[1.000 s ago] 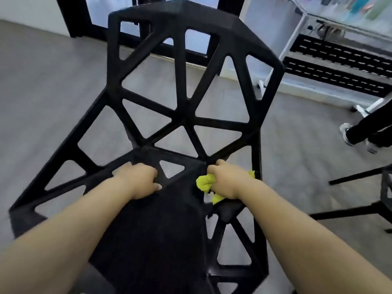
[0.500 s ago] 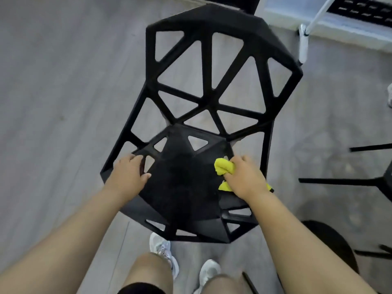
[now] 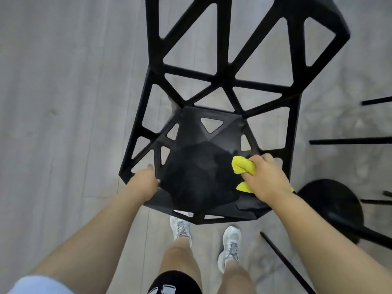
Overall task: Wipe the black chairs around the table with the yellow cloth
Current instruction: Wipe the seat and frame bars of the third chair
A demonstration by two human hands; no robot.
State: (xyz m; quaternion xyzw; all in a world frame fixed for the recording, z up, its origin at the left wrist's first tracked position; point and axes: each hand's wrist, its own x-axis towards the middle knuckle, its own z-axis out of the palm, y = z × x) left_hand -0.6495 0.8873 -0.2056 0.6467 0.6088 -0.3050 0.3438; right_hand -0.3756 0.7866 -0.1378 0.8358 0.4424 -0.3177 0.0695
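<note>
**A:** What has changed in the last second?

**B:** The view has swung downward. A second ago the lattice back of the chair (image 3: 199,172) filled it. Now the seat is seen from above, with the person's shoes (image 3: 181,228) on the floor (image 3: 63,102) just below the seat's front edge.

**A:** And the hands?

**B:** The right hand (image 3: 266,179) is closed round the bunched yellow cloth (image 3: 242,165) and presses it onto the seat. It has slid from the rear of the seat, near the foot of the back, to the right front part. The left hand (image 3: 144,183) has moved from the middle of the seat to its left rim. Its fingers seem curled over a strut there, steadying the chair.

**A:** What does that mean for the job?

**B:** My guess is that the wipe runs back to front and the right side of the seat is nearly done. The left half and the lattice back may still need wiping. At the right, thin black legs (image 3: 350,141) show, likely another chair waiting its turn.
</note>
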